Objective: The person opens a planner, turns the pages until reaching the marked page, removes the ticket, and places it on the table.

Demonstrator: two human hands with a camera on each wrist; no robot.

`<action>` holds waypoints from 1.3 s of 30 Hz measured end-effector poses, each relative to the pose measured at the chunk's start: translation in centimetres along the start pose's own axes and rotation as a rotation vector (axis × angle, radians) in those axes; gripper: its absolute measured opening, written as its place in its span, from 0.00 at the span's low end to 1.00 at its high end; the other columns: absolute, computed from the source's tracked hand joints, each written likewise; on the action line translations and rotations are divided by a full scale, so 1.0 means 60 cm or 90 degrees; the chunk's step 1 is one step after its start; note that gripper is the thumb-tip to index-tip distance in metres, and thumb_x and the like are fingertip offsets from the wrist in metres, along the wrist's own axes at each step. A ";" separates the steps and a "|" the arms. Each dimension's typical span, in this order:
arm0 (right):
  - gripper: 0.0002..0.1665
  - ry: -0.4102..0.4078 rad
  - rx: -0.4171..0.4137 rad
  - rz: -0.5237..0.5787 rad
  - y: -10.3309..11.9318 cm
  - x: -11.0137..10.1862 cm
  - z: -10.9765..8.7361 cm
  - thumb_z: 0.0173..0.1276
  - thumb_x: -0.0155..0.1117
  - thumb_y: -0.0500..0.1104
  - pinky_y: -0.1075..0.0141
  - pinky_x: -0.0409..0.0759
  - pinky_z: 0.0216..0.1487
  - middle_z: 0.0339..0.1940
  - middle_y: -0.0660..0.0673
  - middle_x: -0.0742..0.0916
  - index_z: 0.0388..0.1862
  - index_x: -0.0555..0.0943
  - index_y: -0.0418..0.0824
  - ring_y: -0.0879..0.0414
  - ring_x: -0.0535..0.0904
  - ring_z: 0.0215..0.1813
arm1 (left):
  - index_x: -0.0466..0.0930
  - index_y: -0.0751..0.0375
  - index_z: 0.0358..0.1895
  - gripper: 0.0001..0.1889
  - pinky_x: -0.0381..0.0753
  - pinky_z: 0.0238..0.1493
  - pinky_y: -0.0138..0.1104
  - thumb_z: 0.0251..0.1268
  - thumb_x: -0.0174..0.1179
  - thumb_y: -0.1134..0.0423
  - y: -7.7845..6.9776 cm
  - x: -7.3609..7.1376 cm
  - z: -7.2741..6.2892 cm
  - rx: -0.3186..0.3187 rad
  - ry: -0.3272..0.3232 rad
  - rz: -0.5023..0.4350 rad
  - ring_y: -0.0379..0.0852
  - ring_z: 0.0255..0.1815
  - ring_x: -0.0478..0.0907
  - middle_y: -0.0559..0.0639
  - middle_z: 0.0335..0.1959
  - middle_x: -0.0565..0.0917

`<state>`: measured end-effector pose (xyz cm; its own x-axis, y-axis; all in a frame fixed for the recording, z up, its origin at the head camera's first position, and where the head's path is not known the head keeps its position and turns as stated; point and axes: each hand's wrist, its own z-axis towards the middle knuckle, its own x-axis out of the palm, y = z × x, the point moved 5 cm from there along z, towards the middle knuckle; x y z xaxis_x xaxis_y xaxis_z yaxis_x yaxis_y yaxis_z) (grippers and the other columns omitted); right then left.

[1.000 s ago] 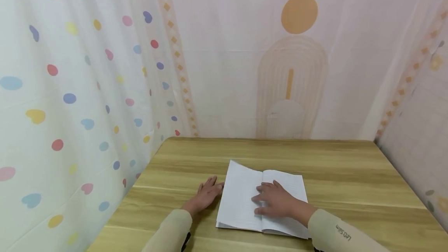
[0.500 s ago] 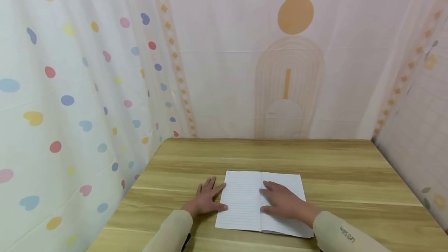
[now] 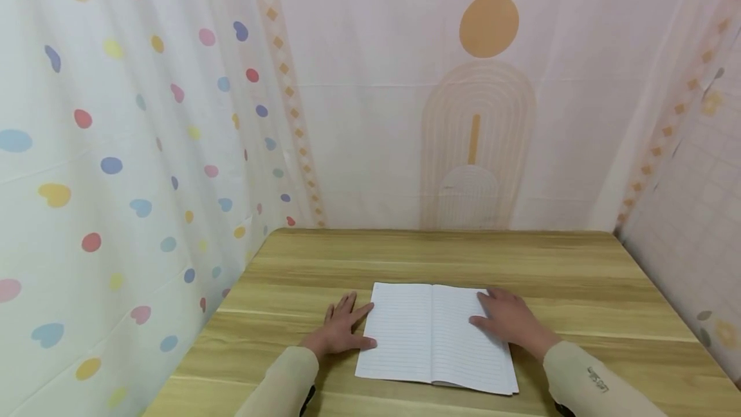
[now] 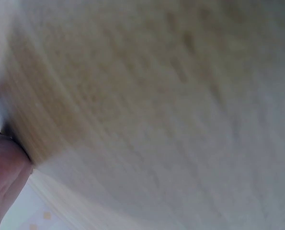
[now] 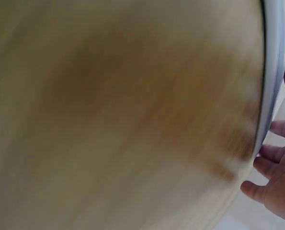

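An open notebook (image 3: 405,340) with lined white pages lies flat on the wooden table. My left hand (image 3: 341,330) rests on the table at its left side, fingers spread, with the thumb and forefinger at the left page's edge. Over the right page's outer edge, toward the upper corner, is my right hand (image 3: 512,317); its thumb and forefinger lie over the page. In the right wrist view the fingers of my right hand (image 5: 276,167) are apart along the notebook's edge (image 5: 272,62). The left wrist view catches only part of my left hand (image 4: 8,167).
The wood-grain table (image 3: 324,256) reaches back to a pale curtain (image 3: 370,114) with an arch pattern. A dotted curtain (image 3: 145,147) hangs along the left, and another pale curtain (image 3: 695,211) on the right.
The lifted left page has settled flat, and my left thumb has come to its edge. My right hand has slid from the middle fold to the right page's outer edge.
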<state>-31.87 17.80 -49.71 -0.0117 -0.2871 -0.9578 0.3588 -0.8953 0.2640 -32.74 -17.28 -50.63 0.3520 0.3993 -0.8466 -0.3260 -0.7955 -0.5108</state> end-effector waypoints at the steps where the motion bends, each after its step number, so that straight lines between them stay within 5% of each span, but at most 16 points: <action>1: 0.41 -0.007 0.012 -0.005 -0.008 -0.002 -0.002 0.69 0.63 0.60 0.34 0.65 0.61 0.65 0.24 0.74 0.65 0.74 0.28 0.29 0.69 0.66 | 0.59 0.56 0.77 0.46 0.31 0.73 0.62 0.61 0.66 0.40 -0.001 0.000 0.000 0.001 0.000 0.000 0.66 0.79 0.34 0.70 0.79 0.40; 19: 0.45 -0.006 0.079 -0.007 -0.027 -0.010 -0.018 0.70 0.60 0.64 0.29 0.62 0.61 0.66 0.22 0.71 0.69 0.70 0.29 0.27 0.65 0.68 | 0.59 0.56 0.77 0.46 0.32 0.72 0.63 0.60 0.66 0.39 0.001 0.002 0.000 0.003 0.000 0.014 0.68 0.79 0.35 0.71 0.79 0.41; 39: 0.41 0.004 0.122 0.071 -0.028 -0.006 -0.015 0.70 0.62 0.60 0.26 0.57 0.61 0.69 0.21 0.67 0.70 0.71 0.33 0.26 0.61 0.70 | 0.60 0.56 0.77 0.47 0.31 0.71 0.64 0.59 0.67 0.38 0.006 0.003 0.009 0.008 -0.009 0.003 0.68 0.78 0.35 0.71 0.79 0.41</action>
<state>-31.62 19.71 -49.92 0.0245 -0.3858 -0.9222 0.1733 -0.9069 0.3840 -33.24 -17.26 -51.03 0.3372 0.4017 -0.8514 -0.3387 -0.7920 -0.5079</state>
